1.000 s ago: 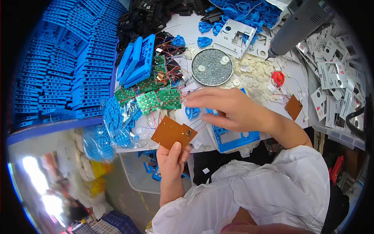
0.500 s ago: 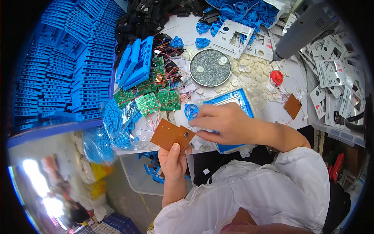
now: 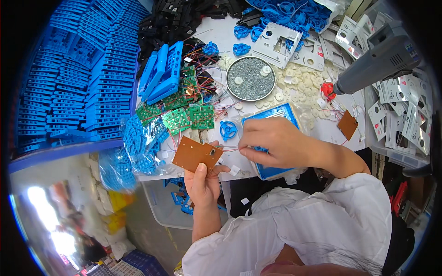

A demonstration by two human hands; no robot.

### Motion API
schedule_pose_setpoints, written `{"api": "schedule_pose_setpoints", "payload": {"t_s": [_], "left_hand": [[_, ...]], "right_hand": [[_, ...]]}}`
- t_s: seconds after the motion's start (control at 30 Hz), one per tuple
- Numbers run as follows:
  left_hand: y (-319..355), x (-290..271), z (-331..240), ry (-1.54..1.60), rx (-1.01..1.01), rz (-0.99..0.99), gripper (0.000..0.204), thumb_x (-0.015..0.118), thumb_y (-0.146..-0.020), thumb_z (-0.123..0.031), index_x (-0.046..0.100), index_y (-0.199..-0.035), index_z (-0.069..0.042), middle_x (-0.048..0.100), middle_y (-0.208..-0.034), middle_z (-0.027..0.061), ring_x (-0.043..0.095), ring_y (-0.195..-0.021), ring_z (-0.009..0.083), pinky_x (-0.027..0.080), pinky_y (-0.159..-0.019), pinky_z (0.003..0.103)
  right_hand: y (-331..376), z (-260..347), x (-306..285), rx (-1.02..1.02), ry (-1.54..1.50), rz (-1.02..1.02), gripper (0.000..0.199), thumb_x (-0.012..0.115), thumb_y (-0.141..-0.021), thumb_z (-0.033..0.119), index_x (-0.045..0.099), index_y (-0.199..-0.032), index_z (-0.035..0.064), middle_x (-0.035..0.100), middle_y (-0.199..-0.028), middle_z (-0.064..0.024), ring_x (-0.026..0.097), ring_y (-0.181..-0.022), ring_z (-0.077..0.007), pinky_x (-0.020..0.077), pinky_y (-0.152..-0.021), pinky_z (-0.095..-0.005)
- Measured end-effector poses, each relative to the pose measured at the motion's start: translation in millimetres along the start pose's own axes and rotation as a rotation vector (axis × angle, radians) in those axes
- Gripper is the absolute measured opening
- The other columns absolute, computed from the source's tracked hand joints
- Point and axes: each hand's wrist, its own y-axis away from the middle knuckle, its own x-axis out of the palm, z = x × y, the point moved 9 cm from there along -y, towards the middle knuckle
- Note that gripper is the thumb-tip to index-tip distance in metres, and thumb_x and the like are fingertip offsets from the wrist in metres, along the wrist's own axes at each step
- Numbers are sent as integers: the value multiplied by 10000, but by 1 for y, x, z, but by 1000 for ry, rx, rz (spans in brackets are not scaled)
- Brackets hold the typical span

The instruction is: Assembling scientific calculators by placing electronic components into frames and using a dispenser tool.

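My left hand (image 3: 203, 187) grips a brown circuit board (image 3: 191, 154), thumb on its plain face and fingers behind. A small dark component sits near the board's right end. Thin wires (image 3: 231, 148) run from the board to my right hand (image 3: 274, 141), whose thumb and fingers pinch them. Beneath the right hand lies a blue plastic frame (image 3: 291, 120) with a pale border, partly covered by that hand. A blue ring-shaped part (image 3: 228, 130) rests on the table just left of the right fingers. Green circuit boards (image 3: 201, 117) with tangled wires lie beyond the left hand.
A round dish of small metal screws (image 3: 251, 80) stands mid-table, beside scattered cream discs (image 3: 304, 83). A grey power screwdriver (image 3: 377, 62) hangs at right over a red part (image 3: 328, 91). Blue casings (image 3: 108, 83) are stacked left; silver-white panels (image 3: 396, 110) fill a bin right.
The brown board has shifted slightly left and up in my left hand. My right hand has drawn right, away from it, with the wires stretched between. The screwdriver has swung lower.
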Motion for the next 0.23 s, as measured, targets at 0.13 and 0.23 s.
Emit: {"api": "schedule_pose_setpoints", "payload": {"t_s": [0.13, 0.23], "left_hand": [[0, -4, 6, 93, -68, 42, 498, 516, -1024, -134, 385, -1466, 55, 553, -1374, 331, 610, -1239, 427, 667, -734, 446], [0, -1, 6, 120, -71, 71, 526, 522, -1024, -151, 364, -1485, 46, 545, -1379, 339, 598, -1263, 425, 666, -737, 451]], "right_hand": [[-3, -6, -2, 39, -55, 35, 124, 685, -907, 182, 653, -875, 67, 621, -827, -96, 650, -759, -320, 512, -666, -409], [0, -17, 10, 168, -78, 229, 155, 697, -909, 221, 662, -915, 70, 684, -980, -114, 669, -817, -313, 518, -709, -421]]}}
